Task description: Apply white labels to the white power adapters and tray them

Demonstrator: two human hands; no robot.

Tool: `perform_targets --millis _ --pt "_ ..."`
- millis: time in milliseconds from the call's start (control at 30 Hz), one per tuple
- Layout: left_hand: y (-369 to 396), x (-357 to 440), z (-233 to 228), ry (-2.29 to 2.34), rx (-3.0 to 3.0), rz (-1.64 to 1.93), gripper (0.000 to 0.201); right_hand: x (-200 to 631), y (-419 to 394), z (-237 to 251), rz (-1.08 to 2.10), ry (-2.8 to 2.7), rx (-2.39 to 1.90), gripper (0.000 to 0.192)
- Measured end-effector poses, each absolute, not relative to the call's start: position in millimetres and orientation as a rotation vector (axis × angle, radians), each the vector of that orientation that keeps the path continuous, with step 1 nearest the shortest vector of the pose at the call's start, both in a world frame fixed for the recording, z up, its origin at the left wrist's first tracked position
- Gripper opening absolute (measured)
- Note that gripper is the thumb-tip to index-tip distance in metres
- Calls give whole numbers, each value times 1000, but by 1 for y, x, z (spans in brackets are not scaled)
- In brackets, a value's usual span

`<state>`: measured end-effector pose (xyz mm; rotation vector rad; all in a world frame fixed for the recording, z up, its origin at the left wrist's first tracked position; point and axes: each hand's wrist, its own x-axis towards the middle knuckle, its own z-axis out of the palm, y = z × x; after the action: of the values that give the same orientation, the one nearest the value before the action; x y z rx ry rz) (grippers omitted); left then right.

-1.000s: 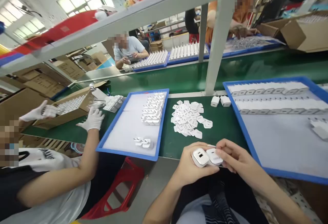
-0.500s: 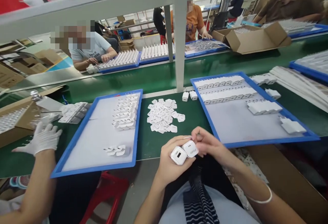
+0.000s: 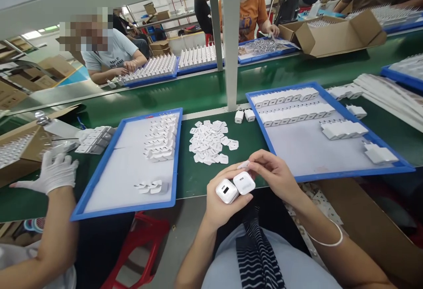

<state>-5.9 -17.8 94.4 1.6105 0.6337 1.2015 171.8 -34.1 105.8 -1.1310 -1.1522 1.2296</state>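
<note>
My left hand (image 3: 220,203) grips two white charger plugs (image 3: 235,187) side by side, their port faces up, just in front of the green bench edge. My right hand (image 3: 275,175) rests against the right plug, pinching a small white sticker (image 3: 243,164) between thumb and forefinger. A loose pile of white stickers (image 3: 210,141) lies on the green belt beyond my hands. Two more plugs (image 3: 244,115) stand near the post.
A blue tray (image 3: 333,175) with rows of chargers sits to the right, another blue tray (image 3: 109,205) with plugs to the left. A co-worker's gloved hand (image 3: 53,173) rests by a cardboard box (image 3: 23,148). People work across the belt behind a metal post (image 3: 230,46).
The view swung right and down. My hands with the two plugs stayed together; my right fingers now hold a sticker at the plug's top edge.
</note>
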Motion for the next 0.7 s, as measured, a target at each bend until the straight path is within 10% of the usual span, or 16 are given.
perform_targets --millis 300,700 --pt "-18 -5 95 657 1708 1274 45 168 -35 101 1580 -815 -999 21" --pt "-15 -11 87 791 1890 1089 44 178 -54 137 1177 -1126 -1246 8"
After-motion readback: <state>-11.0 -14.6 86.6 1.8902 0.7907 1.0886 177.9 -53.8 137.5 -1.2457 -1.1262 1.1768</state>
